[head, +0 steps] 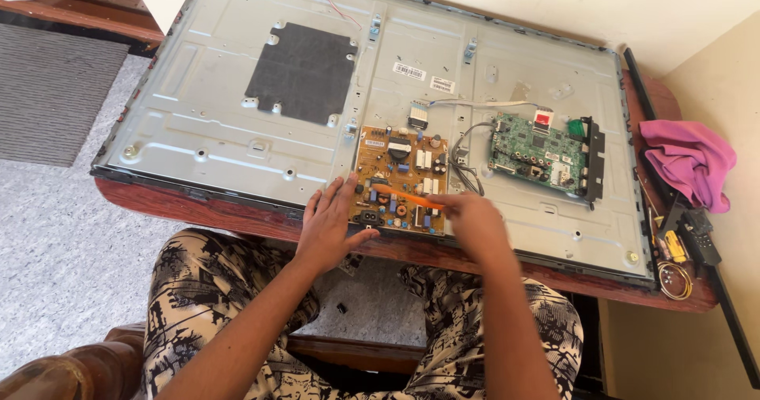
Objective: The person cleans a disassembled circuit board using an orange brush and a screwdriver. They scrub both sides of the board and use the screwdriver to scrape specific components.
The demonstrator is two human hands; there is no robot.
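A pink cloth (690,161) lies at the bench's (237,214) right end. A green circuit board (538,150) sits nearby. Grey carpet (63,226) covers the floor.

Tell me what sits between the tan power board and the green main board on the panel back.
A loose bundle of grey wires lies on the bare grey metal back, seen in the head view.
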